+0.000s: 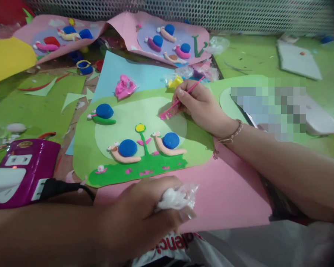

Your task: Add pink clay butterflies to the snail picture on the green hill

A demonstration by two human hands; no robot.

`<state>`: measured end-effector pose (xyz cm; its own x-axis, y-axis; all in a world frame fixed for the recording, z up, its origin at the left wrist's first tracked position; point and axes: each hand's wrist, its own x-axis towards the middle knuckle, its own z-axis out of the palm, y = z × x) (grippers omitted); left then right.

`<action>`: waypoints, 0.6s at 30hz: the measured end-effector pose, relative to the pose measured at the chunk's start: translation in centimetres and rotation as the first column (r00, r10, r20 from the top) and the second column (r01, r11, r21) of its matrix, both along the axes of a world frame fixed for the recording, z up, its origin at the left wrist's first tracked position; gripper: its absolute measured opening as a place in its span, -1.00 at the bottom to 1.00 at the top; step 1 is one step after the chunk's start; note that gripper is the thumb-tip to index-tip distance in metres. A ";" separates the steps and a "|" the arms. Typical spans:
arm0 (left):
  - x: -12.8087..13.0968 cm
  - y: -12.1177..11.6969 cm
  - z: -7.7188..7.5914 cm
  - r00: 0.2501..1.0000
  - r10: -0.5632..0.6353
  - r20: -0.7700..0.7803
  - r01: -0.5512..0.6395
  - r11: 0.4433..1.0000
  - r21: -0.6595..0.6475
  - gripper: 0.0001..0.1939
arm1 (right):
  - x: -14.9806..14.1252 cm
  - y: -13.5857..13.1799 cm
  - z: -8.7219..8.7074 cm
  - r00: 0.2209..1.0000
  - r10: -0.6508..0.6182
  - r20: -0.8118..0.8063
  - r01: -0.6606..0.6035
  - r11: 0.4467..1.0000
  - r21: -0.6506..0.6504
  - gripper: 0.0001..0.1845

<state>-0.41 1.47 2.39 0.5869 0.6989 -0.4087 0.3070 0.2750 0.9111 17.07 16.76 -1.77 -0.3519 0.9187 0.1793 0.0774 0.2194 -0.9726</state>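
My left hand [144, 207] is closed around a lump of white modelling clay [171, 198] in clear plastic, near the front edge of the pink paper [225, 193]. In my right hand [202, 107] is a thin pink modelling tool [195, 85], pinched between thumb and fingers. Its lower end is over the pale oval of the green paper picture [83, 129]. Clay snails with blue shells lie on that picture: one green snail [101, 114] and two beige ones, left [128, 149] and right [171, 141]. A yellow clay flower [140, 128] rises between the beige snails.
Pink clay in a bag [125, 87] and yellow clay [176, 81] sit behind the picture. Further back lie two pink snail pictures, left [97, 27] and right [128, 27]. A purple power strip [48, 155] is at left; a phone [249, 111] lies at right.
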 end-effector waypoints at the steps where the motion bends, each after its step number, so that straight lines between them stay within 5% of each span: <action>1: 0.0 -0.1 0.0 1.000 0.013 0.005 -0.013 1.000 0.002 -0.66 | 0.0 0.0 0.0 1.000 0.002 -0.005 -0.002 1.000 0.001 -0.68; 18: 0.0 -0.1 0.0 1.000 -0.010 -0.023 0.010 1.000 -0.017 -0.74 | -0.1 0.0 0.1 0.999 -0.033 -0.022 0.032 0.998 -0.047 -0.68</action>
<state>-0.45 1.41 2.35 0.5839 0.6862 -0.4338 0.3309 0.2868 0.8990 17.01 16.76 -1.71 -0.3186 0.9370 0.1436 0.0616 0.1717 -0.9832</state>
